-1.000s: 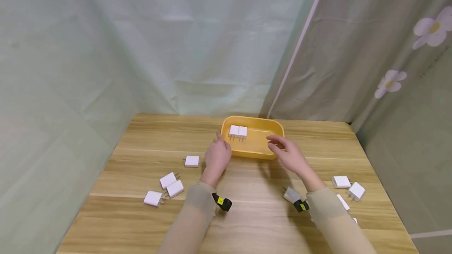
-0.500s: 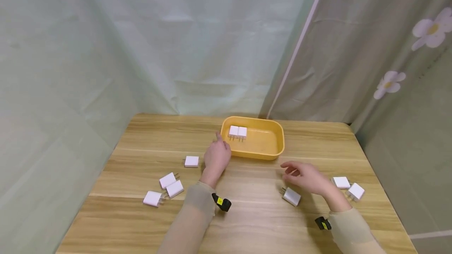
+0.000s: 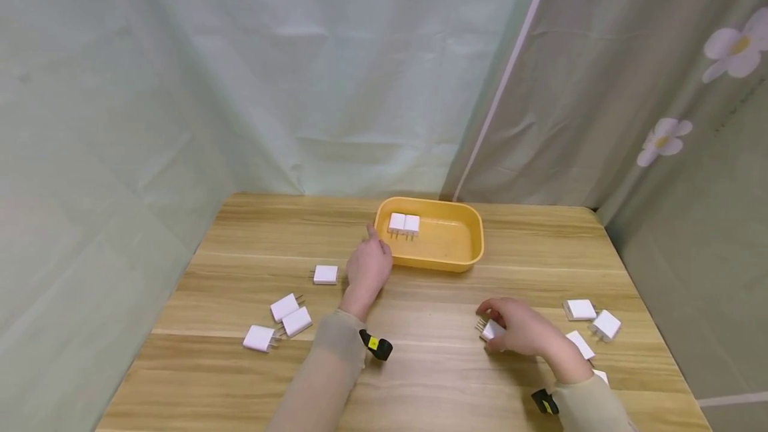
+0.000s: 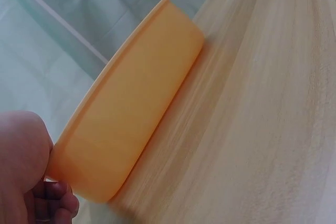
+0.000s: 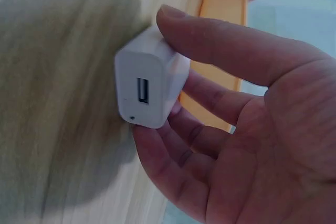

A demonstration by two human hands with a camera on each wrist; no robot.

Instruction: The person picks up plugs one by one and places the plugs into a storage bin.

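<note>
Head view: the right hand sits low and right of the middle of the frame. Its fingers curl around a white charger that lies on the wooden counter. The little metal prongs stick out to the left. The left hand is in the middle of the frame and rests against the near left corner of the yellow tray. Its fingers look loosely bent, with one finger pointing up beside the tray wall. Two white chargers lie side by side in the tray's upper left corner. More chargers lie on the counter, four at the lower left and some at the right.

Left wrist view: the tray fills the middle, and the left hand touches its end at the lower left. I cannot tell if it grips the tray or only leans on it.

Right wrist view: the thumb and fingers pinch the charger from both sides. Its plug hole faces the camera. The tray shows behind it at the top.

I think this is the picking-up step. Next the right hand needs to lift the charger off the counter and carry it up and left to the tray, keeping a snug pinch so it does not slip.
</note>
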